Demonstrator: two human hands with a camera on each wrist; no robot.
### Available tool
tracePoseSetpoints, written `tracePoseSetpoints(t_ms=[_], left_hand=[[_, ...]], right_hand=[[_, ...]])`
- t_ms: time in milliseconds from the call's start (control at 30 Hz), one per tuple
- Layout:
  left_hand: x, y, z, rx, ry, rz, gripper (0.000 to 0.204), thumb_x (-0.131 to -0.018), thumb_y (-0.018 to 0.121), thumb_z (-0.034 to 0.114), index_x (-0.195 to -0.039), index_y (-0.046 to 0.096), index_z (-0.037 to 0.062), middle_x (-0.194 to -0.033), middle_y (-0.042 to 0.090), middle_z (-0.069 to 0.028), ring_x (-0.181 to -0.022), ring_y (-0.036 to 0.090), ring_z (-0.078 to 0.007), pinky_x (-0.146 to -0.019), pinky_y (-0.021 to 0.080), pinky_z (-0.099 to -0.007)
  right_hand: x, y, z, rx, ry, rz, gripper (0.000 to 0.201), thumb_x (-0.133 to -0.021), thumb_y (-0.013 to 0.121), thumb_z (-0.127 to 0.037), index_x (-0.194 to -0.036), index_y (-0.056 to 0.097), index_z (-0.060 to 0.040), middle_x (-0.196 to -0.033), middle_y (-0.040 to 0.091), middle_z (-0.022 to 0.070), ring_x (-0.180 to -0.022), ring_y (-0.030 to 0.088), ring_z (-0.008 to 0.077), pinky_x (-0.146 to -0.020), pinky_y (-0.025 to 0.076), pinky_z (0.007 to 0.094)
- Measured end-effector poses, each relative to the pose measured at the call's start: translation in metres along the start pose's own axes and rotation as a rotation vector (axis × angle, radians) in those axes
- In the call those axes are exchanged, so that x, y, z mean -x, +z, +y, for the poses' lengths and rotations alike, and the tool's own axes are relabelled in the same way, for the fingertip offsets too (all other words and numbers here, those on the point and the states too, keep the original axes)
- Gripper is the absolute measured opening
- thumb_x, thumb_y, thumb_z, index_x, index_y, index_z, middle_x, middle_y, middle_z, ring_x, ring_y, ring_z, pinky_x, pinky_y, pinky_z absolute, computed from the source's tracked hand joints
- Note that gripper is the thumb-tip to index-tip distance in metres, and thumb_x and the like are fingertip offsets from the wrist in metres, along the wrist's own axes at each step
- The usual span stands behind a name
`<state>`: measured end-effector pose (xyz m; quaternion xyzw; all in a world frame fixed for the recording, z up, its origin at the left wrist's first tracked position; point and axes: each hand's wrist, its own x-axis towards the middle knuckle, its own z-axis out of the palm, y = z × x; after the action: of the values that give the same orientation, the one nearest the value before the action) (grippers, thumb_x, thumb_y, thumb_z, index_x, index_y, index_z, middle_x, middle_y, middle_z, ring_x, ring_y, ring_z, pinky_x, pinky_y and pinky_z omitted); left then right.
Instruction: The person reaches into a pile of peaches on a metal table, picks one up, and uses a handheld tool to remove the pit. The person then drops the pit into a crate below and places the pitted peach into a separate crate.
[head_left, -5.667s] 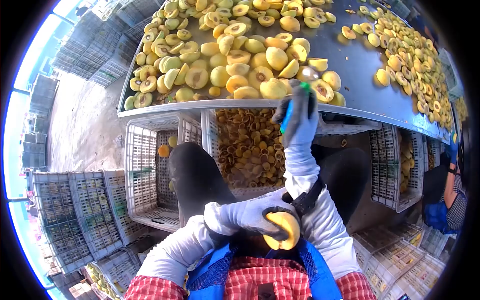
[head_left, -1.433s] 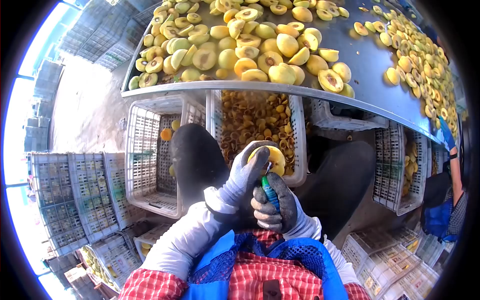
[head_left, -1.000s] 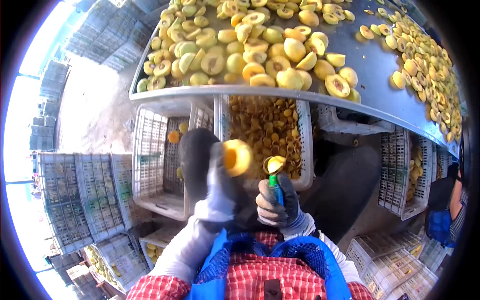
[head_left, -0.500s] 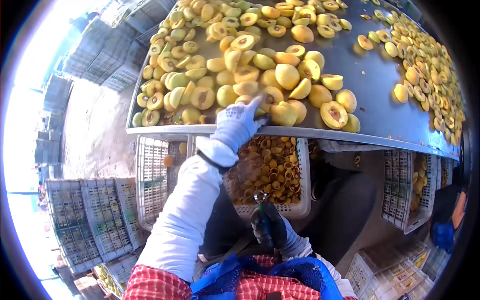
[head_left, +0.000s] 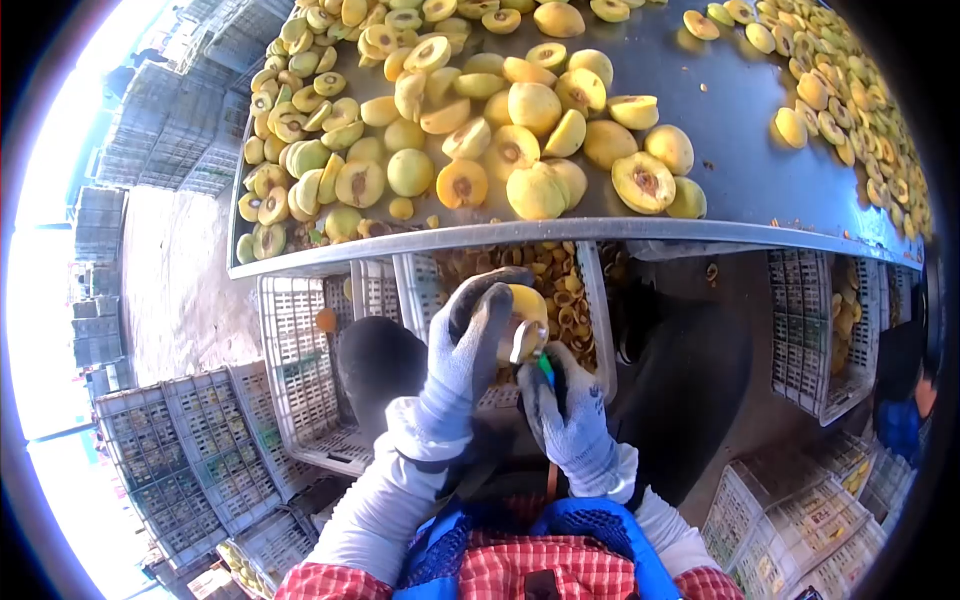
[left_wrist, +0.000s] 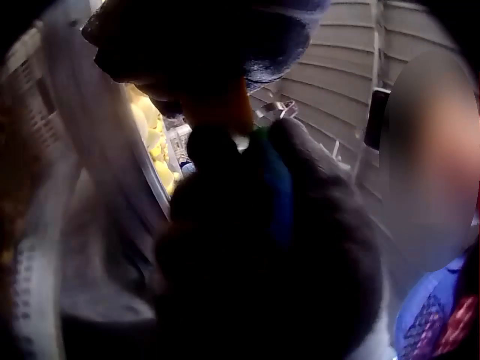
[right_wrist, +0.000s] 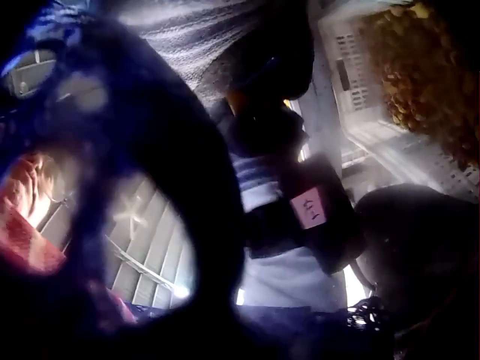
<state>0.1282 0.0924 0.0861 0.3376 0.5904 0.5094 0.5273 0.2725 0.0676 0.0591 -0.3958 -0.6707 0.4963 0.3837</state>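
Observation:
In the head view my gloved left hand [head_left: 455, 345] holds a yellow peach half [head_left: 527, 303] above the crate between the knees. My gloved right hand [head_left: 580, 425] grips a corer with a green and blue handle [head_left: 545, 368]. Its metal loop is up against the near side of the peach half. The left wrist view, dark in the middle, shows the blue handle [left_wrist: 279, 199] in the right hand, with an orange part of the fruit [left_wrist: 221, 105] just above. In the right wrist view, blue mesh and shadow hide most of the work.
Many peach halves [head_left: 410, 172] cover the left of the metal table [head_left: 715, 150], with another heap at its right. Below its front edge sits a crate [head_left: 600, 320] of scooped fruit pieces. More plastic crates [head_left: 190, 450] stand at both sides. Another person works at far right.
A second ago the left hand carried a peach half leftward and the corer bore a scooped piece. The left hand then reached to the table and has come back with a peach half to the corer.

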Motion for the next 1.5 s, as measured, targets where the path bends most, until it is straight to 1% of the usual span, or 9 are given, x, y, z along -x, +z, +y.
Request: tracePoseSetpoints(t_ms=[33, 133, 300, 500, 800, 1167, 1333, 1400, 1500], left_hand=[[0.006, 0.004, -0.008, 0.108, -0.013, 0.018, 0.035, -0.094, 0.055, 0.027, -0.115, 0.056, -0.0008, -0.105, 0.059, -0.0083, -0.093, 0.057, -0.0129, -0.082, 0.049, -0.0263], [0.025, 0.016, -0.020, 0.353, -0.056, 0.075, 0.040, -0.094, 0.055, 0.029, -0.121, 0.051, 0.0005, -0.106, 0.058, -0.0078, -0.095, 0.056, -0.0128, -0.082, 0.049, -0.0268], [0.043, 0.025, -0.016, 0.129, 0.034, 0.176, 0.036, -0.095, 0.055, 0.028, -0.115, 0.055, -0.0009, -0.104, 0.059, -0.0083, -0.093, 0.056, -0.0118, -0.081, 0.048, -0.0252], [0.050, 0.021, -0.015, -0.095, 0.127, 0.113, 0.028, -0.095, 0.055, 0.024, -0.108, 0.060, -0.0010, -0.095, 0.063, -0.0085, -0.087, 0.059, -0.0133, -0.078, 0.048, -0.0261], [0.065, 0.047, -0.026, -0.021, 0.266, 0.233, 0.030, -0.094, 0.056, 0.021, -0.113, 0.058, -0.0022, -0.107, 0.061, -0.0118, -0.094, 0.059, -0.0159, -0.083, 0.047, -0.0279], [0.069, 0.042, -0.015, -0.135, 0.278, 0.048, 0.026, -0.093, 0.055, 0.019, -0.108, 0.060, -0.0018, -0.092, 0.064, -0.0100, -0.078, 0.061, -0.0144, -0.070, 0.049, -0.0256], [0.073, 0.042, -0.017, -0.022, 0.178, 0.013, 0.033, -0.096, 0.051, 0.027, -0.111, 0.059, -0.0005, -0.089, 0.063, -0.0064, -0.075, 0.058, -0.0092, -0.068, 0.048, -0.0233], [0.073, 0.032, -0.017, -0.007, 0.140, -0.064, 0.034, -0.096, 0.050, 0.028, -0.111, 0.059, -0.0008, -0.089, 0.062, -0.0058, -0.075, 0.056, -0.0084, -0.069, 0.048, -0.0232], [0.070, 0.017, -0.009, 0.022, 0.011, -0.220, 0.034, -0.097, 0.047, 0.028, -0.110, 0.060, -0.0007, -0.086, 0.062, -0.0045, -0.074, 0.054, -0.0080, -0.069, 0.046, -0.0230]], right_hand=[[-0.001, 0.002, 0.001, 0.165, -0.137, 0.011, 0.012, -0.087, 0.056, -0.005, -0.099, 0.056, -0.0006, -0.085, 0.053, 0.0162, -0.063, 0.057, 0.0308, -0.051, 0.045, 0.0376], [0.010, 0.007, 0.003, 0.028, 0.127, 0.039, 0.015, -0.089, 0.056, -0.012, -0.099, 0.054, -0.0002, -0.079, 0.057, 0.0193, -0.066, 0.059, 0.0348, -0.055, 0.045, 0.0396], [0.025, 0.011, -0.004, -0.061, 0.251, 0.053, 0.022, -0.089, 0.056, -0.018, -0.101, 0.053, 0.0009, -0.078, 0.060, 0.0211, -0.074, 0.061, 0.0384, -0.063, 0.046, 0.0408], [0.056, 0.015, 0.011, 0.271, -0.148, 0.157, 0.031, -0.087, 0.057, -0.015, -0.112, 0.052, 0.0018, -0.086, 0.062, 0.0213, -0.080, 0.062, 0.0370, -0.067, 0.048, 0.0413], [0.058, 0.006, -0.009, -0.021, 0.144, 0.197, 0.037, -0.090, 0.052, -0.021, -0.117, 0.048, 0.0040, -0.091, 0.060, 0.0272, -0.082, 0.059, 0.0428, -0.068, 0.046, 0.0457], [0.081, 0.003, 0.000, -0.301, 0.193, 0.137, 0.032, -0.093, 0.046, -0.011, -0.121, 0.048, 0.0049, -0.093, 0.062, 0.0171, -0.081, 0.060, 0.0311, -0.071, 0.047, 0.0367], [0.091, 0.011, 0.027, 0.584, -0.390, 0.145, 0.032, -0.096, 0.047, -0.024, -0.115, 0.051, 0.0016, -0.096, 0.060, 0.0133, -0.082, 0.060, 0.0229, -0.074, 0.050, 0.0317], [0.084, 0.005, 0.014, 0.125, -0.216, -0.100, 0.036, -0.097, 0.044, -0.037, -0.103, 0.051, -0.0019, -0.086, 0.054, 0.0086, -0.072, 0.055, 0.0170, -0.065, 0.047, 0.0281], [0.074, 0.003, -0.016, -1.978, 0.765, -0.629, 0.053, -0.094, 0.033, -0.058, -0.079, 0.046, -0.0092, -0.054, 0.038, -0.0010, -0.040, 0.037, 0.0087, -0.035, 0.034, 0.0240]])
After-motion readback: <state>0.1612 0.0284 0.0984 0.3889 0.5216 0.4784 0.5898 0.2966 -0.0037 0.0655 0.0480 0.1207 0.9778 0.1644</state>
